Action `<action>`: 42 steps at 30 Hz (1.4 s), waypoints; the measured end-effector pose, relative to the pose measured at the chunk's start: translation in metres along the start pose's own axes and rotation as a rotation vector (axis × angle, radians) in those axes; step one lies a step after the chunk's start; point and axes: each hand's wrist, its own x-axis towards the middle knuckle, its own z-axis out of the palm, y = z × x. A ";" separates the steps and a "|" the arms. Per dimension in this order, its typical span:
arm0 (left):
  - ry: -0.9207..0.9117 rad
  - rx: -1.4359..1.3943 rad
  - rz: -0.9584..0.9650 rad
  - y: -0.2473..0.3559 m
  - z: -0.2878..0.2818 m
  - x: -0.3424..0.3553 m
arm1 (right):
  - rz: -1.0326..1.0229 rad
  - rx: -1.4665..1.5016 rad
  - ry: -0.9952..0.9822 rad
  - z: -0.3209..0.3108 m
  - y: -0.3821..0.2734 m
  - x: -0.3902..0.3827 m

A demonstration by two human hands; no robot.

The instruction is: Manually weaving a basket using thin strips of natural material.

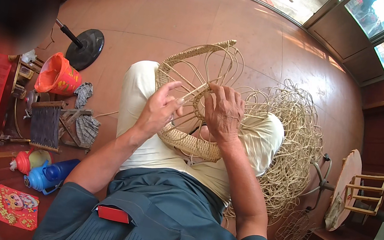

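Observation:
A round frame (187, 142) with a cord-wrapped rim and wire-like spokes and loops rests on my lap, tilted between my knees. My left hand (157, 110) is left of its middle, thumb and fingers closed on a pale cord strand (195, 92) that runs up toward the right hand. Over the centre of the frame, my right hand (225, 110) bends its fingers down onto the spokes where the strand ends, gripping there. Its fingertips are partly hidden, and so is part of the frame beneath both hands.
A big tangled heap of cord (292, 156) lies against my right leg. To the left are a red bucket (60, 75), a folding stool (46, 124), flasks (45, 174) and a round black stand base (85, 49). A round board (343, 189) stands far right.

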 end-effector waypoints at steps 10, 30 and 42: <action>0.330 -0.274 -0.050 0.021 -0.161 -0.015 | 0.183 0.036 0.070 0.016 -0.012 0.013; 0.071 1.335 0.917 0.027 -0.041 0.072 | 0.263 0.064 0.111 0.025 -0.012 0.014; -0.060 1.662 0.930 0.044 -0.042 0.077 | 0.248 0.067 0.111 0.023 -0.011 0.016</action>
